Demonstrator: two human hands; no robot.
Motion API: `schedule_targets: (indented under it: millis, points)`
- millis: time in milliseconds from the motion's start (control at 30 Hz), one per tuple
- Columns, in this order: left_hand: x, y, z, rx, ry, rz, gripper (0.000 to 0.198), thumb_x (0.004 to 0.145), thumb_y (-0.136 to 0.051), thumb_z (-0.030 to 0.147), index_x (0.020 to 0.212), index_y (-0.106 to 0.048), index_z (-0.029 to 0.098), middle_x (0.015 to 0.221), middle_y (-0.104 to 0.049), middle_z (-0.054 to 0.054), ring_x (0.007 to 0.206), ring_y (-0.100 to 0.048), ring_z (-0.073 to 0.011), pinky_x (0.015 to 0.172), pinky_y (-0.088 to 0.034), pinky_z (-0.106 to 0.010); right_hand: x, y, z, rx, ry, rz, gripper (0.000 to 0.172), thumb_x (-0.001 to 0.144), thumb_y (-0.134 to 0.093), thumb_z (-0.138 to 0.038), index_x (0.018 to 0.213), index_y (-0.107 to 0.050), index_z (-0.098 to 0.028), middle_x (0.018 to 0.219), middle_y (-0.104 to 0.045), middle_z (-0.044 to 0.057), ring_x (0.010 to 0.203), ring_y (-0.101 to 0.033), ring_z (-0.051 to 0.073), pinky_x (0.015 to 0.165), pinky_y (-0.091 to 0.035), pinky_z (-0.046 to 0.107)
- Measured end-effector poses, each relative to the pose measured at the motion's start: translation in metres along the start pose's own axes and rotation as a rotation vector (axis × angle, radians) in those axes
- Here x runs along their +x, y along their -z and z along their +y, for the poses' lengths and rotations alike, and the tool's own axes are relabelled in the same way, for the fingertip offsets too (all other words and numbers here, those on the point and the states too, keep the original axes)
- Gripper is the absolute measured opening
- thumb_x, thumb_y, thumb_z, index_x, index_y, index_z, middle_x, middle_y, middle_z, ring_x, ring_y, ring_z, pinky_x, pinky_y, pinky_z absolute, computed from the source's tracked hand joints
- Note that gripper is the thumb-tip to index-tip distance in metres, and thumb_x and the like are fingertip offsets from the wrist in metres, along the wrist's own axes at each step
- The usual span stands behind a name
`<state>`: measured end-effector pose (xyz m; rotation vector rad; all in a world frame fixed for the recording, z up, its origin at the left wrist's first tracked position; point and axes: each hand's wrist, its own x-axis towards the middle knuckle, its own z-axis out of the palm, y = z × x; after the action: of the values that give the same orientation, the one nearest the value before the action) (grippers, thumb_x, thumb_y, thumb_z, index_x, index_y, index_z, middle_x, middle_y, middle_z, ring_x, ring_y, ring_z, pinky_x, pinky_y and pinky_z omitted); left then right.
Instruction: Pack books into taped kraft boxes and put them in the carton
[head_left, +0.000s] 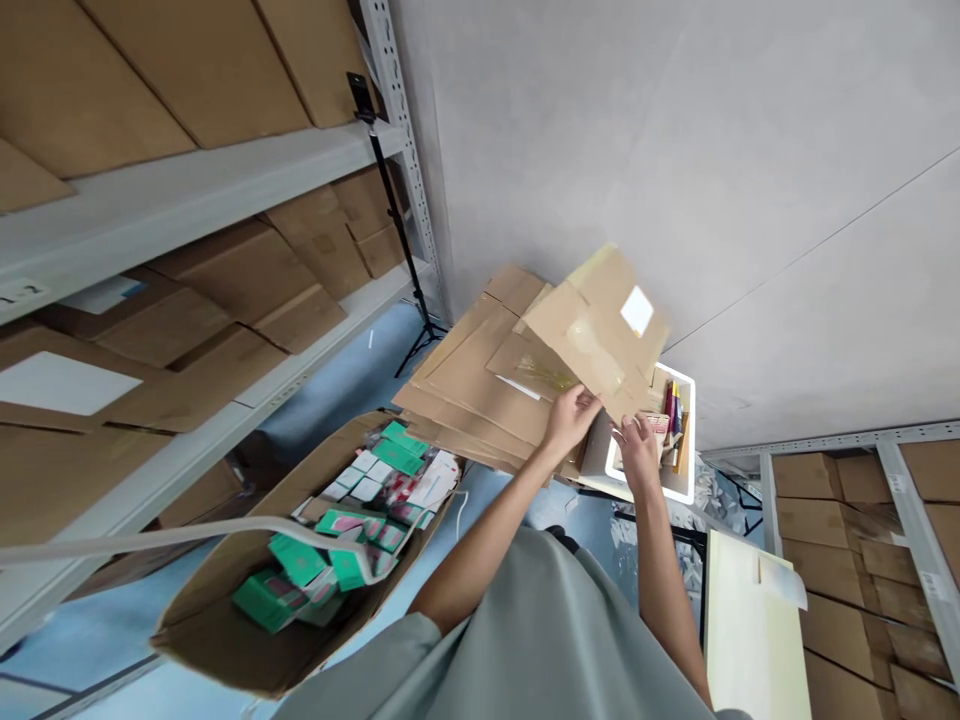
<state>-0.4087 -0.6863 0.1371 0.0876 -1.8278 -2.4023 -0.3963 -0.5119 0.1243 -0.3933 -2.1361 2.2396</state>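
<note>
A flattened cardboard box (pixel 592 335) with a white label and strips of clear tape is tilted up in front of me. Its near edge is pinched by my left hand (pixel 571 420), whose fingers are closed. At the lower right corner of the same piece, my right hand (pixel 637 448) has its fingers closed on the cardboard. Beneath and to the left lies a stack of flattened cardboard (pixel 472 360), some with tape on it. Just beyond my right hand stands a white bin (pixel 688 480) holding books or packets and cardboard pieces, partly hidden by the raised piece.
A large open carton (pixel 217 600) full of green and white small boxes stands at lower left. Shelves (pixel 187 185) with cartons line the left side; another rack (pixel 911 510) is at right. A black tripod (pixel 394 210) stands by the wall. A pale board (pixel 750 640) lies lower right.
</note>
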Motion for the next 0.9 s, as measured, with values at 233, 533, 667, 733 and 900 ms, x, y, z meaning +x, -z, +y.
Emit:
schedule_targets:
  millis: [233,533,667,733,900]
  points:
    - [-0.045,-0.066,-0.012,-0.032,0.077,-0.338,0.037,0.090,-0.081,0.052,0.107,-0.076,0.019,0.098,-0.082,-0.008,0.091,-0.079,-0.0240,0.082,-0.060,-0.032,-0.076,0.092,-0.010,0.032,0.086,0.239,0.054,0.080,-0.086,-0.056,0.117,-0.058,-0.029,0.116,-0.075,0.004,0.102,-0.074,0.020,0.088,-0.058,0.034]
    - [-0.102,-0.159,-0.043,-0.214,0.245,-0.697,0.040,0.087,-0.085,0.050,0.110,-0.073,0.018,0.107,-0.082,-0.010,0.098,-0.078,-0.0261,0.089,-0.062,-0.035,-0.179,0.187,0.024,-0.059,-0.020,0.576,0.062,0.078,-0.083,-0.069,0.122,-0.065,-0.028,0.117,-0.079,0.008,0.107,-0.078,0.027,0.090,-0.063,0.041]
    - [-0.110,-0.186,-0.047,-0.037,0.151,-0.762,0.030,0.098,-0.070,0.048,0.101,-0.073,0.018,0.088,-0.076,-0.004,0.081,-0.071,-0.0211,0.074,-0.054,-0.028,-0.231,0.269,0.036,-0.131,-0.015,0.993,0.079,0.074,-0.081,-0.073,0.132,-0.063,-0.022,0.138,-0.072,0.018,0.130,-0.072,0.035,0.107,-0.062,0.052]
    - [-0.113,-0.200,-0.050,0.038,0.091,-0.749,0.033,0.102,-0.062,0.050,0.099,-0.073,0.018,0.085,-0.074,-0.003,0.078,-0.067,-0.0204,0.072,-0.050,-0.028,-0.261,0.318,0.038,-0.229,0.026,1.226,0.085,0.073,-0.078,-0.075,0.135,-0.063,-0.019,0.147,-0.067,0.022,0.141,-0.065,0.039,0.116,-0.056,0.058]
    - [-0.143,-0.255,-0.061,0.101,0.010,-0.904,0.040,0.105,-0.054,0.054,0.098,-0.075,0.020,0.090,-0.075,-0.004,0.085,-0.067,-0.0224,0.080,-0.052,-0.030,-0.325,0.422,0.051,-0.278,-0.020,1.457,0.096,0.068,-0.077,-0.078,0.140,-0.064,-0.015,0.145,-0.067,0.025,0.145,-0.061,0.043,0.122,-0.051,0.060]
